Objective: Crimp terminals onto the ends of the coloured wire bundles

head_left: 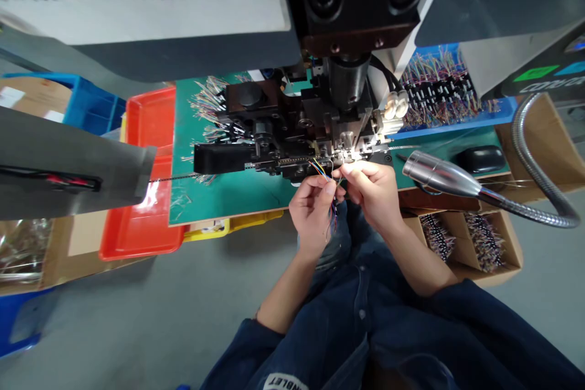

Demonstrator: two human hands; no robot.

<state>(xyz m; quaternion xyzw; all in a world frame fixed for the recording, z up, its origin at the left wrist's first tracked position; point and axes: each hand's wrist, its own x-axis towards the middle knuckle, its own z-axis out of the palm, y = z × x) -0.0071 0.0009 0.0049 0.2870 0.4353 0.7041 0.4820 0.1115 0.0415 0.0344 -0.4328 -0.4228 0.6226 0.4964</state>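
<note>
Left hand point(313, 214) pinches coloured wires point(327, 181); right hand point(372, 196), fingers closed, grips them just below the crimping press point(320, 116), near the green board's point(219, 195) front edge.

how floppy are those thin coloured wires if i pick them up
The thin coloured wires will probably feel very light and floppy, since the strands below the left hand seem to droop. They may still be a bit springy: the loose bunches by the blue tray appear to fan out in curves.

Grey concrete floor point(150, 317) below; red plastic tray point(116, 177), blue crate point(94, 103) left; cardboard box point(498, 244), chrome gooseneck lamp point(441, 173) right.
</note>
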